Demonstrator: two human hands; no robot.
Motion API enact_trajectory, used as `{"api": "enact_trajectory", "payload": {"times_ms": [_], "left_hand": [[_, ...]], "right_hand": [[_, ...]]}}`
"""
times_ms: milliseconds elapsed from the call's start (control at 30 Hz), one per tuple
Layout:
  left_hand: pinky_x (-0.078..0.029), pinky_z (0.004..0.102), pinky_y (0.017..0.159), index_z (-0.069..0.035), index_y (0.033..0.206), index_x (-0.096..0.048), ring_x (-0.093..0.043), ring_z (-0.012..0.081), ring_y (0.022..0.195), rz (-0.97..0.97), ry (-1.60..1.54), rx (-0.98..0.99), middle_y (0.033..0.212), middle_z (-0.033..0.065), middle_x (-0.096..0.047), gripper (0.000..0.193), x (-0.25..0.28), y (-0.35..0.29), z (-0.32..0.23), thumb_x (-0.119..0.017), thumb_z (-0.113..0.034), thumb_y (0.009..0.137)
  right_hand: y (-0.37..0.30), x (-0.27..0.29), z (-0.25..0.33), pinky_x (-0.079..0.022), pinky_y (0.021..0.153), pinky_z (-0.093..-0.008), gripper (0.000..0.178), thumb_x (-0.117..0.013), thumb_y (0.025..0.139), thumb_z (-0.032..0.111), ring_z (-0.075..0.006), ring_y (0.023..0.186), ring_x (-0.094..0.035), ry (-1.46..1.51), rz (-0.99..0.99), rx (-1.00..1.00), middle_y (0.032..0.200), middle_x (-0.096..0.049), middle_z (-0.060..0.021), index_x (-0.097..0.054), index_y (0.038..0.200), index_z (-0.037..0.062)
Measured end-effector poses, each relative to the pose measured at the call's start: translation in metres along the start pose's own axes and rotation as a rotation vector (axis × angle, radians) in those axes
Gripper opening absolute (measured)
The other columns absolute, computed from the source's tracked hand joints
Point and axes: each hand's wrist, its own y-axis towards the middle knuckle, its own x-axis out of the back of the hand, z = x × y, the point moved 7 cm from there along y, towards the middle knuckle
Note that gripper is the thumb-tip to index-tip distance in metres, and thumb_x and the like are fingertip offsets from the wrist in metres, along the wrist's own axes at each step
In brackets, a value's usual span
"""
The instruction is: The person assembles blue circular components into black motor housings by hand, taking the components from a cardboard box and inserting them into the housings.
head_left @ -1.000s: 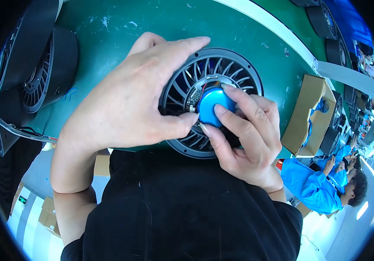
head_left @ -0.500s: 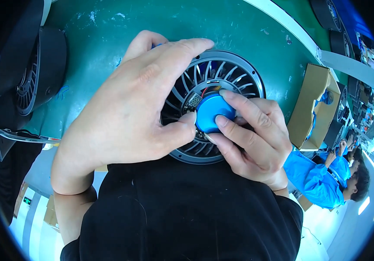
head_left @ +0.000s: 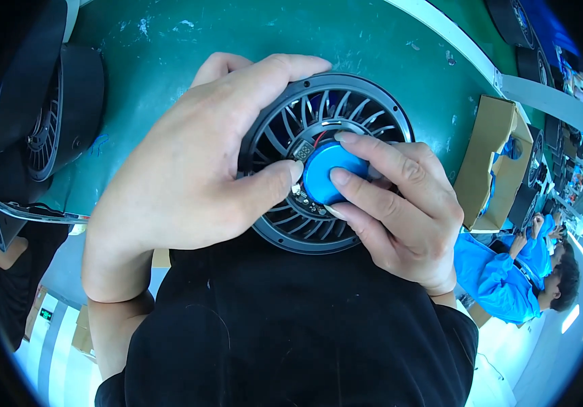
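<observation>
**Disc in hand at the hub**

The disc is sitting over the wheel's middle. The right hand is clamping it by its edge; the left hand is bracing the rim, thumb and forefinger spread apart. Positioning the disc seems the current step; the next move likely calls for keeping the red wire clear. A box is standing to the right.

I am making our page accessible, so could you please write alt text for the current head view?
A person's right hand holds a blue disc over the centre of a round dark spoked wheel, while the left hand curves over the wheel's left side. Around them are a green table and, to the right, an open cardboard box.
</observation>
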Motion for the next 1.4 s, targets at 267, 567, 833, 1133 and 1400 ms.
{"api": "enact_trajectory", "payload": {"times_ms": [267,567,833,1133,1400], "left_hand": [[-0.040,0.0347,0.100,-0.007,0.138,-0.049,-0.053,0.0272,0.112,-0.003,-0.113,0.059,0.118,0.0148,-0.054,0.065,-0.002,-0.008,0.009,-0.069,-0.013,0.076],[-0.040,0.0340,0.099,-0.008,0.138,-0.048,-0.052,0.0259,0.109,-0.116,-0.101,-0.014,0.115,0.0130,-0.058,0.058,-0.010,-0.012,0.012,-0.069,-0.022,0.086],[-0.039,0.0348,0.098,-0.013,0.132,-0.055,-0.047,0.0265,0.113,-0.201,-0.009,0.061,0.116,0.0113,-0.062,0.048,-0.017,-0.009,0.003,-0.068,-0.028,0.088],[-0.031,0.0446,0.101,-0.025,0.126,-0.063,-0.041,0.0370,0.120,-0.113,-0.100,-0.039,0.118,0.0181,-0.063,0.036,-0.007,0.001,-0.013,-0.066,-0.025,0.091],[-0.032,0.0438,0.099,-0.023,0.107,-0.074,-0.042,0.0385,0.114,-0.126,0.013,-0.053,0.120,0.0184,-0.059,0.018,-0.010,-0.006,-0.015,-0.065,-0.024,0.091]], "right_hand": [[-0.001,-0.013,0.021,-0.051,0.075,-0.0366,0.035,-0.079,0.067,0.007,-0.0289,0.088,-0.059,-0.241,0.038,0.043,0.116,-0.064,-0.0205,-0.070,0.100,-0.0008],[-0.011,-0.009,0.030,-0.051,0.089,-0.0390,0.032,-0.074,0.075,0.010,-0.0346,0.113,-0.061,-0.367,0.099,0.130,0.115,-0.065,-0.0205,-0.070,0.105,-0.0008],[-0.015,-0.022,0.048,-0.052,0.086,-0.0367,0.029,-0.074,0.075,0.008,-0.0298,0.105,-0.067,-0.590,-0.027,0.058,0.106,-0.070,-0.0159,-0.071,0.103,-0.0007],[-0.014,-0.014,0.047,-0.055,0.072,-0.0351,0.021,-0.069,0.073,-0.001,-0.0306,0.090,-0.069,-0.602,-0.009,0.368,0.094,-0.070,-0.0192,-0.070,0.094,-0.0065],[-0.020,-0.049,0.071,-0.055,0.060,-0.0317,0.023,-0.068,0.067,-0.003,-0.0309,0.076,-0.065,-1.097,0.176,0.586,0.082,-0.065,-0.0265,-0.066,0.087,-0.0150]]}}
